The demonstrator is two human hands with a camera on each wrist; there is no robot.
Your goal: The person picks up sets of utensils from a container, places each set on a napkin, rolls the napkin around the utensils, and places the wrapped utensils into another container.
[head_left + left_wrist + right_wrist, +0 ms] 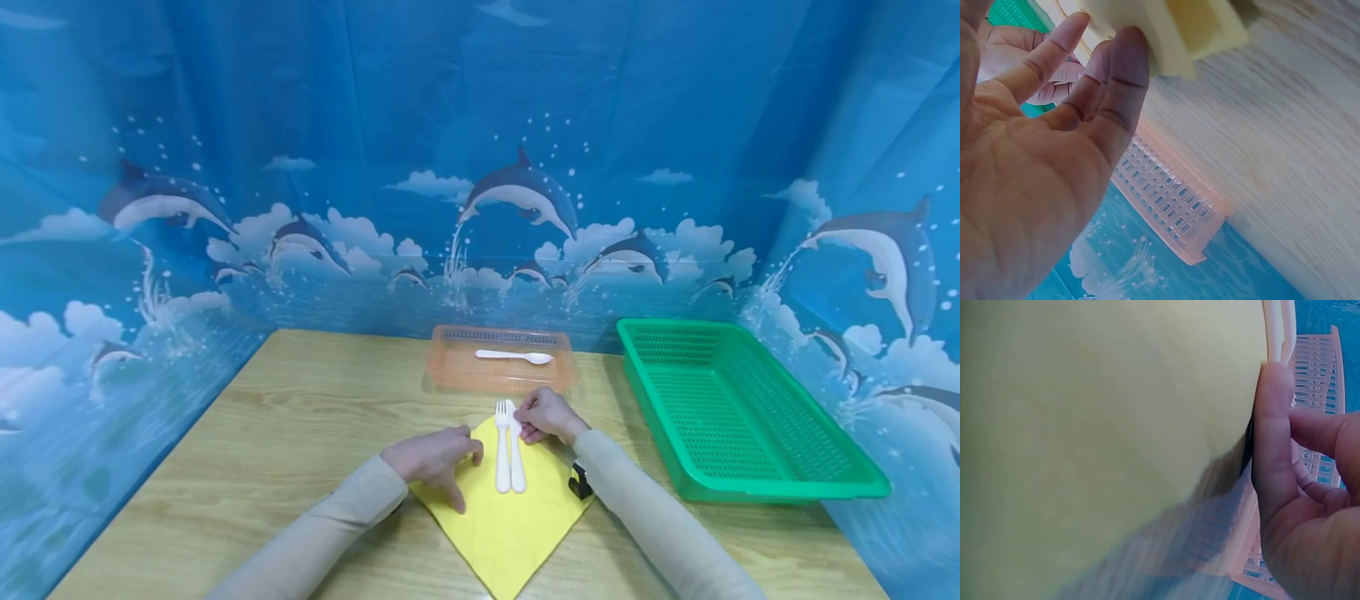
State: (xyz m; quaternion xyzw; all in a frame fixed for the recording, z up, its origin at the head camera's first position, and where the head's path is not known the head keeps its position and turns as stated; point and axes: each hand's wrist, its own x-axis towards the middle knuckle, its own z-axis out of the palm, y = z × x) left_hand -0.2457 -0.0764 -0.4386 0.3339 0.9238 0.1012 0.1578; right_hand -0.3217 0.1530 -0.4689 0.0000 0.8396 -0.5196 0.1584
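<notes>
A yellow folded napkin [517,533] lies cornerwise on the table, with a white fork [502,454] and a white knife [517,467] side by side on it. My right hand [551,415] pinches the knife near its upper end. In the right wrist view the thumb [1275,431] and forefinger meet just by the white cutlery [1279,328]. My left hand [435,460] rests at the napkin's left edge, fingers spread and a little bent. The left wrist view has its fingertips against the napkin's layered edge [1210,37].
Behind the napkin stands an orange translucent basket [442,367] with a white spoon [513,357] in it. A large green basket [787,487] stands to the right. A blue dolphin-print curtain [375,125] surrounds the wooden table [300,392].
</notes>
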